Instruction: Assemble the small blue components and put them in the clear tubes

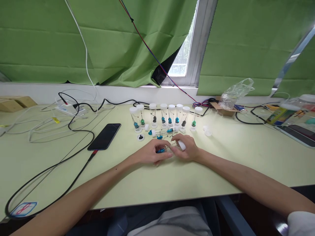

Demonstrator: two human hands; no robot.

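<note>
Our left grip (153, 151) clamps a blue piece (161, 150), right grip (188, 149) a white cap (181, 145); the table's (177, 183) near-left corner sticker (24, 209) resembles "8".

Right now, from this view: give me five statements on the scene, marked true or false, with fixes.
1. The right hand holds a white cap. True.
2. The phone lies to the right of both hands. False: it lies to their left.
3. A black cable is plugged into the phone. True.
4. The standing tubes have no lids. False: they wear white lids.
5. The blue piece is away from the left hand. False: it shows between that hand's thumb and fingers.
</note>
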